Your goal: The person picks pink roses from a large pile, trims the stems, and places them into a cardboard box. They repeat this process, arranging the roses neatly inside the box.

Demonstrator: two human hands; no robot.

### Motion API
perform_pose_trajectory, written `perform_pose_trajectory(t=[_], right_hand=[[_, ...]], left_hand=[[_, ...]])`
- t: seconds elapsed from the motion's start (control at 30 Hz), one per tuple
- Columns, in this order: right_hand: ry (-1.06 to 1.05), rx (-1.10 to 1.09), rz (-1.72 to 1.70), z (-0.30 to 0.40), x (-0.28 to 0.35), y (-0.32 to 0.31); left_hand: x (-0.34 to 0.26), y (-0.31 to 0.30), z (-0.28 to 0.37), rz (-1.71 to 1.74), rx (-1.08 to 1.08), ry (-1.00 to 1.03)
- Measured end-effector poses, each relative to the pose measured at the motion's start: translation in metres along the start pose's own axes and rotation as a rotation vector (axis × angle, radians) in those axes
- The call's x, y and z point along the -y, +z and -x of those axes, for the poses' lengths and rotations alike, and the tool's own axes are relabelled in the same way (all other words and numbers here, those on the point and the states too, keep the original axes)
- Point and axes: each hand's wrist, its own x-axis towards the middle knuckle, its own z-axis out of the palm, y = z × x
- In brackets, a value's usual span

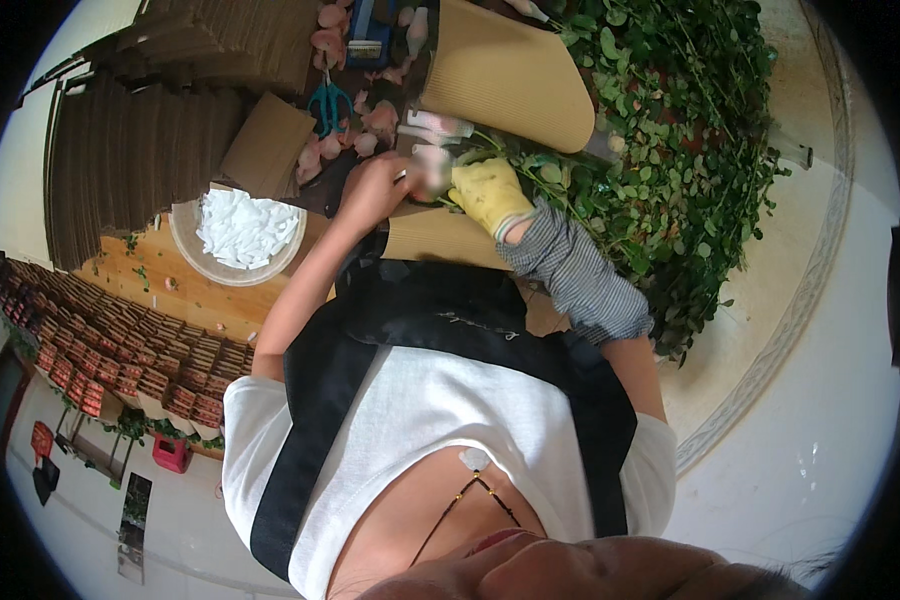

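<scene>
My bare left hand (375, 186) reaches in with curled fingers, a small white piece (400, 175) showing at its fingertips. Opposite it, my right hand (491, 196), in a stained yellow glove, closes around what looks like a flower (424, 198) and its stem. A blurred patch between the hands hides the exact contact. Just beyond them lie pale pink roses in white sleeves (441, 123), with green stems running right. Under my hands, near my black apron (435, 296), is a sheet of tan corrugated cardboard (442, 238).
Leafy stems (667, 150) heap along the right. Another corrugated sheet (506, 75) curves ahead. Teal-handled scissors (331, 105) lie among pink petals (379, 120), near a blue tape dispenser (369, 34). On the left are a bowl of white pieces (298, 251), stacked cardboard (135, 150) and rows of packed flowers (135, 360).
</scene>
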Motion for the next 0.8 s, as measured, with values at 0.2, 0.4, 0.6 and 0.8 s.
perform_pose_trajectory(t=[0.2,0.4,0.6,0.8], right_hand=[[0.034,-0.146,-0.215,0.001,-0.007,0.014],[0.085,-0.21,-0.277,0.015,0.0,-0.049],[0.19,-0.051,-0.192,-0.008,-0.015,-0.006],[0.168,-0.144,-0.289,-0.001,-0.024,0.003]], left_hand=[[0.047,0.014,0.02,0.431,-0.556,-0.043],[0.019,-0.019,0.005,0.048,-0.386,-0.039],[-0.022,-0.005,-0.02,0.233,0.02,-0.128],[-0.022,0.0,-0.02,0.071,-0.008,-0.087]])
